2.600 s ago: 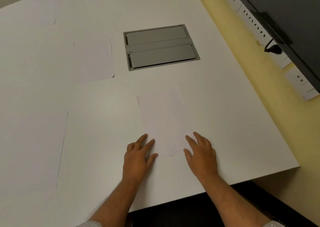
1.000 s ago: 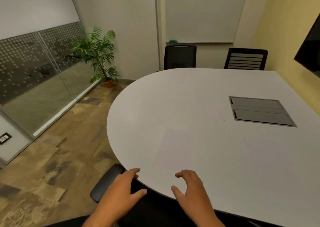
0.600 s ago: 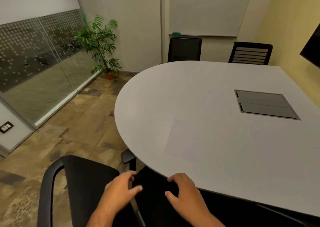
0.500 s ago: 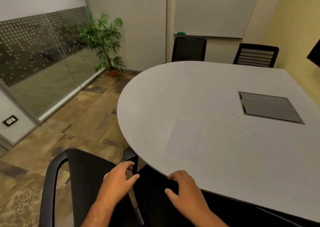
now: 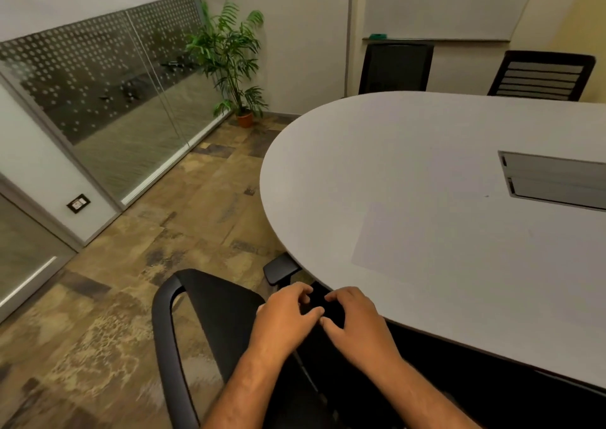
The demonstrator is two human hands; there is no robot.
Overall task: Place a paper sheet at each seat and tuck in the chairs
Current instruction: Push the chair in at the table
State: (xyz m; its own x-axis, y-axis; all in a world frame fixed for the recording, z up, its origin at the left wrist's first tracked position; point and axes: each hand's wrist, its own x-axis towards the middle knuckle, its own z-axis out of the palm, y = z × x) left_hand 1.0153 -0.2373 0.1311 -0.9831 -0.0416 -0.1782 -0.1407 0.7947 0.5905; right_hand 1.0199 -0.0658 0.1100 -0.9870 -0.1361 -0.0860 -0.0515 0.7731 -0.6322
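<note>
Two bare hands are meeting over the near black chair (image 5: 210, 317), at the rounded near edge of the white surface (image 5: 426, 153). Half a second ago they were apart with fingers spread; now the left hand (image 5: 285, 320) and right hand (image 5: 357, 323) are sitting close together, thumbs almost touching, fingers curling down onto the dark chair. Whether they are actually gripping it is hard to tell, since the chair beneath them is black on black. The view is also sitting farther left than before, showing more floor and less of the surface.

One paper sheet (image 5: 390, 235) is lying flat on the surface just beyond the hands, pale and faint against the white top. The chair's curved backrest is angling out to the left of the hands, away from the surface, and one armrest (image 5: 281, 267) is poking out just beside the rim.

A grey cable hatch (image 5: 557, 179) is set into the surface at far right. Two more black chairs, one solid-backed (image 5: 395, 66) and one slatted (image 5: 541, 74), are standing at the far end below a whiteboard (image 5: 442, 2). A potted plant (image 5: 232, 58) is standing in the corner beside a frosted glass wall (image 5: 98, 78).
</note>
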